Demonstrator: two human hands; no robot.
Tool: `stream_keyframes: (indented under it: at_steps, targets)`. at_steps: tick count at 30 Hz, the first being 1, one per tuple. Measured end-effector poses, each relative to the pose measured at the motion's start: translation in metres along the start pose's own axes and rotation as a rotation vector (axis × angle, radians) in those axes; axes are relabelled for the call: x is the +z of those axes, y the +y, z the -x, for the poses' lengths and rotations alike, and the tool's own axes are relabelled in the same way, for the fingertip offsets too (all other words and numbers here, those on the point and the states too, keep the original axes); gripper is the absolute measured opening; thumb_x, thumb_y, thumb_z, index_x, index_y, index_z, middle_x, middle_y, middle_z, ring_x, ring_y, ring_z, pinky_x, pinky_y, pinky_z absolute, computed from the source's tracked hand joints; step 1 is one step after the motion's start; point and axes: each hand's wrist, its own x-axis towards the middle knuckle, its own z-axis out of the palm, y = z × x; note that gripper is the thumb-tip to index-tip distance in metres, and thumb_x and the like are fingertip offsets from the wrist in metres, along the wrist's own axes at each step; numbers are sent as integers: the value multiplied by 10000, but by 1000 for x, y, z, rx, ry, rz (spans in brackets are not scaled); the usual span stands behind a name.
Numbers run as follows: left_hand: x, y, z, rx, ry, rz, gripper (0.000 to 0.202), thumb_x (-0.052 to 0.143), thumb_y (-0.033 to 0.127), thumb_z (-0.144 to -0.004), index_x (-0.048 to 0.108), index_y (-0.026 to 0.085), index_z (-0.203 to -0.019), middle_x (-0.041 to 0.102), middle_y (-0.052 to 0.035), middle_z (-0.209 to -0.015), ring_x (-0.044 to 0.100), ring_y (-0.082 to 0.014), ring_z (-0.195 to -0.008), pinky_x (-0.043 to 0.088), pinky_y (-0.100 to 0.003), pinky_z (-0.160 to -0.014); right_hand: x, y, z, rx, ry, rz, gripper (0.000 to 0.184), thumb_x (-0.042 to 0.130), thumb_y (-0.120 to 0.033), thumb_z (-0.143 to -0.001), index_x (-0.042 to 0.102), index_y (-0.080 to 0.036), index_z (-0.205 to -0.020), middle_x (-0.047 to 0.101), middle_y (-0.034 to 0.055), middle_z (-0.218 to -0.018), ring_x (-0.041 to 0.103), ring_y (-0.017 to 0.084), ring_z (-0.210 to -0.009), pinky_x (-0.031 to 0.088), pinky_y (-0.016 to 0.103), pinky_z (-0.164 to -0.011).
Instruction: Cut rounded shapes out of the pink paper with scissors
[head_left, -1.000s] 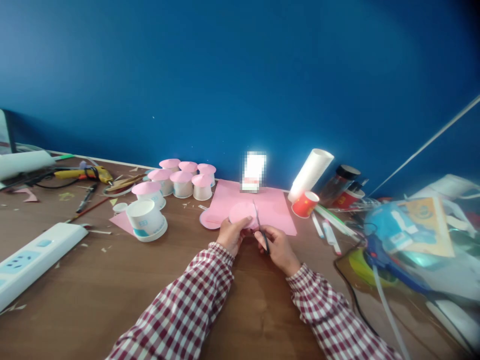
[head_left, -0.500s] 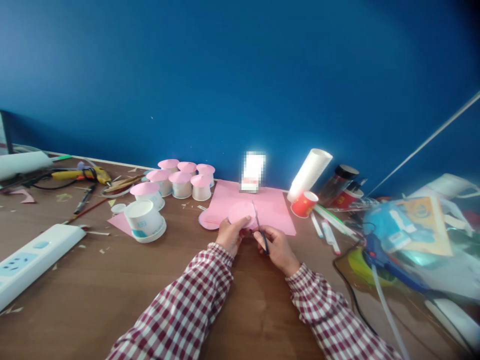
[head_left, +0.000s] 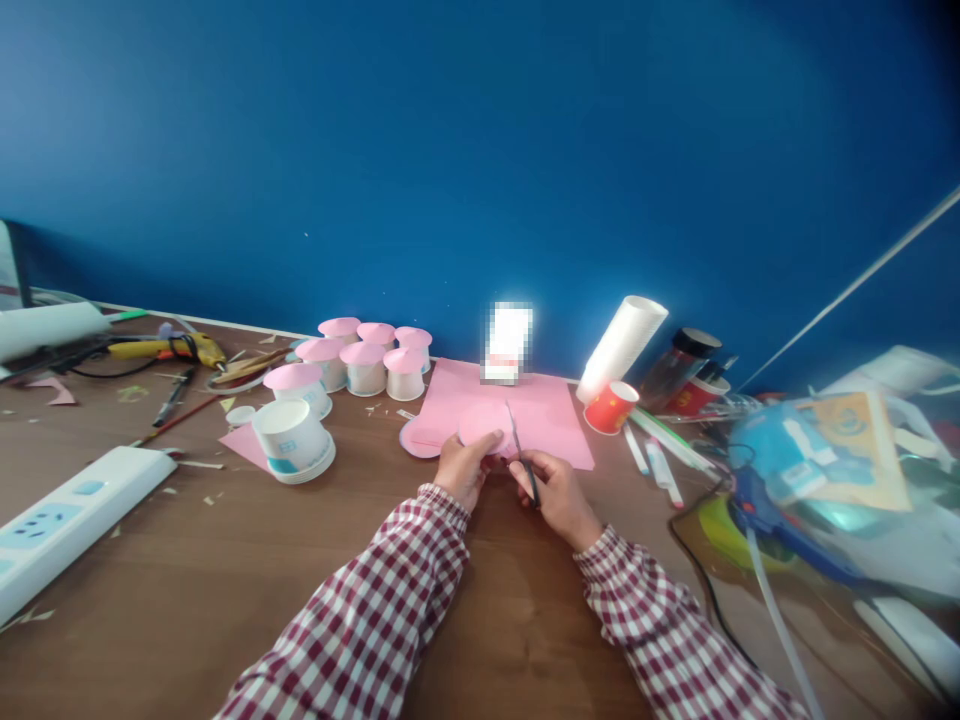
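My left hand is closed on a round piece of pink paper, with the thumb on top. In my right hand is a pair of scissors, its blades pointing away from me along the right edge of the round piece. Whether the blades are parted is hard to make out. Beneath and beyond both hands lies a large pink sheet on the table. Another pink piece with a rounded, dark-outlined end lies at the sheet's left corner.
Several paper cups with pink cone tops stand at the back left, near a stack of white cups. A power strip lies left. Rightward are a tall cup stack, a red cup, markers and a blue glue gun.
Both hands keep almost the same pose on the paper and scissors. The whole view has shifted very slightly, with things appearing a few pixels further right.
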Motion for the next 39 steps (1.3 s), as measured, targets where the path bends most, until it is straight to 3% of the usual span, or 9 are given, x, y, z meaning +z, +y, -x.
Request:
stream_keyframes:
  at_steps: [20, 30, 39]
  targets:
    - [1, 3, 2, -17, 2, 16, 234, 756, 116, -588, 608, 92, -769, 620, -20, -629, 561, -88, -482, 468, -188, -452, 0, 0, 1, -8, -9, -7, 289, 596, -441, -806, 596, -154, -774, 502, -31, -528, 481, 105, -465, 407, 213, -450]
    - [0, -2, -1, 6, -9, -15, 316, 776, 128, -558, 641, 76, -839, 673, -86, -771, 619, -146, -612, 492, -228, -497, 0, 0, 0, 12, -11, -19, 345, 613, -482, -779, 609, -143, -842, 503, -37, -530, 497, 112, -475, 440, 228, -466]
    - [-1, -1, 0, -4, -46, -10, 316, 782, 134, -546, 641, 74, -822, 662, -81, -728, 605, -141, -575, 481, -226, -471, 0, -1, 0, 10, -4, -24, 336, 612, -479, -779, 618, -147, -829, 501, -39, -527, 495, 109, -476, 431, 222, -462]
